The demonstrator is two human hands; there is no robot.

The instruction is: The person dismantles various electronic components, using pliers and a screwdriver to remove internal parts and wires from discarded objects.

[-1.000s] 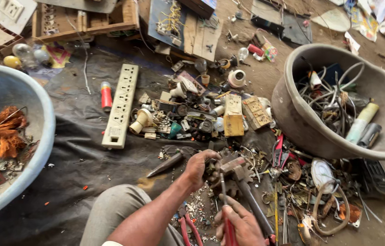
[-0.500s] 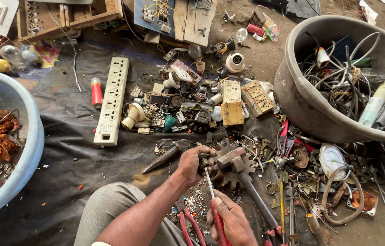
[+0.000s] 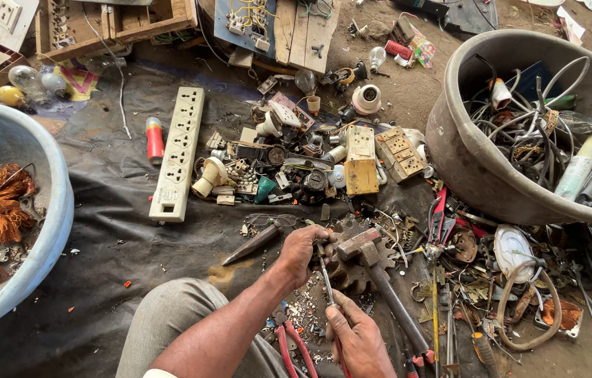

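Left hand [image 3: 301, 250] with fingers clamped on small part beside gear [image 3: 349, 271], on tarp [image 3: 100, 231]. Right hand [image 3: 357, 337] with fingers closed around screwdriver [image 3: 326, 278], tip at part. Hammer [image 3: 380, 280] across gear.

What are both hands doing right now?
Left hand: closed on a small part against the toothed metal block.
Right hand: closed around a screwdriver.

A long white plastic power strip [image 3: 178, 154] is seen beside a red cylinder [image 3: 154, 139]; orange copper wire [image 3: 3, 203] is held in a pale blue basin [image 3: 58, 210].
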